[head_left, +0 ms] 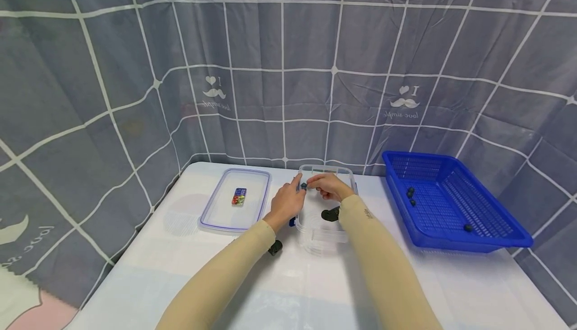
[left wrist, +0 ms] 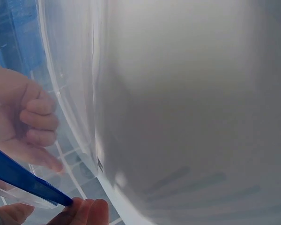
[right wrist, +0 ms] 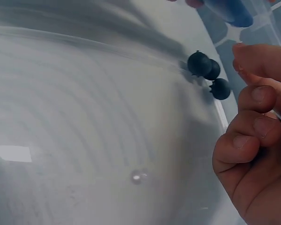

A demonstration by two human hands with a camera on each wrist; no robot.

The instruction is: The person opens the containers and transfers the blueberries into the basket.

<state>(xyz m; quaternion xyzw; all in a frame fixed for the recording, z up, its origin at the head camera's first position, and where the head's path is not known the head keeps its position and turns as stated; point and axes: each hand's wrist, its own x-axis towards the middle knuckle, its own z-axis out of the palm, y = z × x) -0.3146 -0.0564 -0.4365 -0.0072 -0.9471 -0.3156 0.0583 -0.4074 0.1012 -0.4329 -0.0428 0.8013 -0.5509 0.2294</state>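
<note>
The clear box [head_left: 325,205] is sitting on the table [head_left: 288,280] right under both my hands, and I am working over its open top. My left hand [head_left: 287,201] and right hand [head_left: 328,187] are meeting above the far end of the box, and between their fingertips I am pinching a small dark blue piece [head_left: 304,186]; which hand is carrying its weight I cannot tell, but the fingers of both are curled in on it. In the right wrist view, three small dark berries [right wrist: 207,72] are lying together against the box wall, just beyond my curled fingers [right wrist: 253,122]. In the left wrist view, my fingertips [left wrist: 84,210] are touching a blue strip [left wrist: 23,176] at the box rim.

The lid [head_left: 235,200] is lying flat to the left of my left hand, well apart from the box, with a small colourful item [head_left: 239,196] resting on it. The blue basket [head_left: 451,202] is standing to the right of my right hand, and a few dark berries [head_left: 411,193] are waiting in it.

My reading is that the work is partly done: some berries are in the box, others remain in the basket, and the lid is not yet on.
</note>
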